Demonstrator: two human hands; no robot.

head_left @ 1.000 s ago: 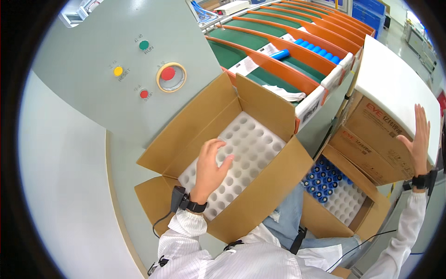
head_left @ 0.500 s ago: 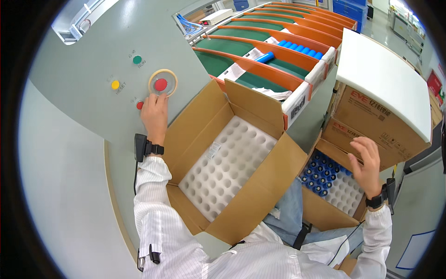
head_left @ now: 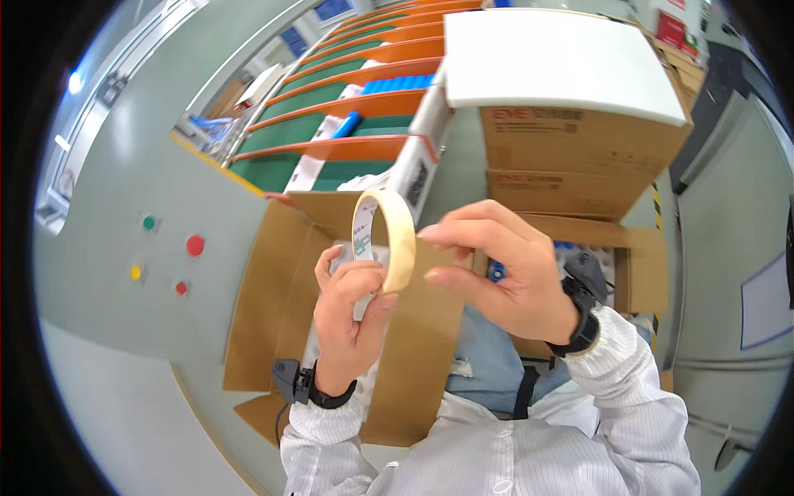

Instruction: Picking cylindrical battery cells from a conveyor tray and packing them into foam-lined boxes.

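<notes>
A roll of cream masking tape [head_left: 400, 241] stands upright in my left hand [head_left: 349, 318], pinched at its lower edge between thumb and fingers. My right hand [head_left: 509, 273] is just right of the roll, thumb and fingers apart, with nothing visible between them. Its fingertips come close to the tape without clearly touching it. Below both hands sits an open cardboard box [head_left: 273, 306]; the white tray inside it is mostly hidden by my left hand and the tape.
Left is a grey panel with a red button [head_left: 195, 245] and several smaller ones. Ahead are green lanes with orange dividers [head_left: 356, 149] and blue cylinders [head_left: 397, 84]. Stacked cartons [head_left: 571, 157] under a white lid stand right, beyond a second open box [head_left: 645, 269] holding blue cells.
My left hand has taken the tape roll off the panel around the red button and brought it over the box. My right hand has moved left toward it, and the view has turned.
</notes>
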